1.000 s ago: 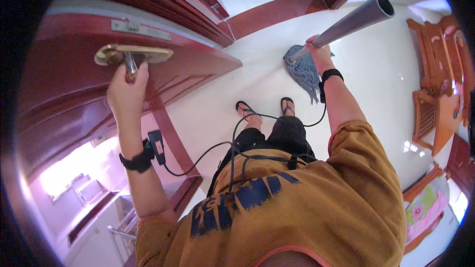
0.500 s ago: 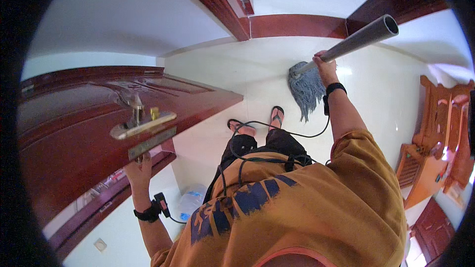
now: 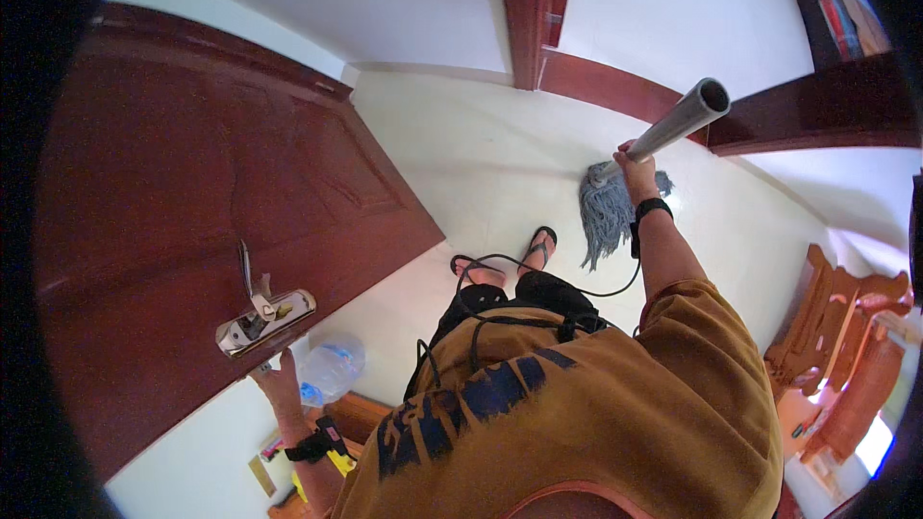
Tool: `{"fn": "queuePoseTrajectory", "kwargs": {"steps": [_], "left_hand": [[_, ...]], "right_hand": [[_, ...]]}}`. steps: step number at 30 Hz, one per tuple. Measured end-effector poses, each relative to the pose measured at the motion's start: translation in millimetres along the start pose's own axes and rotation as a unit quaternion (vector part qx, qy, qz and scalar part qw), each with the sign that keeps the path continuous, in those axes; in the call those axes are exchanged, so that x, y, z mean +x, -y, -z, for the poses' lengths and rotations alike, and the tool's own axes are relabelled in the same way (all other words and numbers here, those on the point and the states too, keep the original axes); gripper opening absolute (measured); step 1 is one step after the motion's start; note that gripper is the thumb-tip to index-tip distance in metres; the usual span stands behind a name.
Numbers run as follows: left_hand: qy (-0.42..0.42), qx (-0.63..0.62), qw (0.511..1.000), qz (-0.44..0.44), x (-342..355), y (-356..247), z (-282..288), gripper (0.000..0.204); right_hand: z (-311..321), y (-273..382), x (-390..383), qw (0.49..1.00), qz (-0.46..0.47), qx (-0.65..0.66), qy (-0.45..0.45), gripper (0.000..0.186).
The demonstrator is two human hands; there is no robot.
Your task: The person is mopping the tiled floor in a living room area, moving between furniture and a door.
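My right hand (image 3: 637,175) is closed around the metal tube handle (image 3: 681,121) of a mop. The tube's hollow end points up toward the far right, and the grey string mop head (image 3: 604,216) rests on the pale floor beyond my hand. On the left, my left hand (image 3: 279,389) is at the edge of a dark red wooden door (image 3: 163,192), just below its metal lever handle (image 3: 261,309). The thumb shows, while the other fingers are partly hidden behind the door edge. They seem to hold the door there.
A clear plastic jug (image 3: 335,365) with a blue part stands by the door edge. Carved wooden furniture (image 3: 832,346) is at the right. A dark red door frame (image 3: 524,19) and floor strip (image 3: 615,86) lie ahead. A black cable (image 3: 577,290) loops before my body.
The door has swung, and its handle-side face now shows more broadly. My left hand has moved down with its edge. The mop, still in my right hand, appears slightly lower in view.
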State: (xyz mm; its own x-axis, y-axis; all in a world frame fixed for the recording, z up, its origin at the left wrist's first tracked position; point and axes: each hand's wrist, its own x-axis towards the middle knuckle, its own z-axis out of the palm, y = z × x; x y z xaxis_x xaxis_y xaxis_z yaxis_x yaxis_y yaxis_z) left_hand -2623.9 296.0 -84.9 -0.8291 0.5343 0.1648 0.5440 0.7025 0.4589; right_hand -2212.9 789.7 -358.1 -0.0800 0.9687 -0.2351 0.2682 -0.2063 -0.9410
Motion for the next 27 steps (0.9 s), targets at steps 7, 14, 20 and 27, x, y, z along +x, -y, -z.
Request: {"fn": "queuePoseTrajectory", "kwargs": {"steps": [7,14,20,27], "left_hand": [[-0.028,-0.092,0.989,0.112,-1.6,69.4,15.0,0.05],[-0.123,-0.248,0.949,0.151,-6.0,109.3,2.1,0.046],[-0.079,-0.236,0.929,0.275,-27.1,145.1,-12.1,0.042],[0.497,-0.172,0.819,0.229,43.7,12.8,-71.6,0.031]], "right_hand": [[-49.7,-13.9,-33.2,0.997,0.006,-0.07,0.026,0.023],[-79.4,-25.1,-54.5,0.994,0.044,-0.059,0.075,0.022],[-98.1,-57.7,-52.2,0.981,0.103,-0.138,0.084,0.023],[-149.7,-22.4,-41.6,0.955,0.11,-0.229,0.152,0.024]]}}
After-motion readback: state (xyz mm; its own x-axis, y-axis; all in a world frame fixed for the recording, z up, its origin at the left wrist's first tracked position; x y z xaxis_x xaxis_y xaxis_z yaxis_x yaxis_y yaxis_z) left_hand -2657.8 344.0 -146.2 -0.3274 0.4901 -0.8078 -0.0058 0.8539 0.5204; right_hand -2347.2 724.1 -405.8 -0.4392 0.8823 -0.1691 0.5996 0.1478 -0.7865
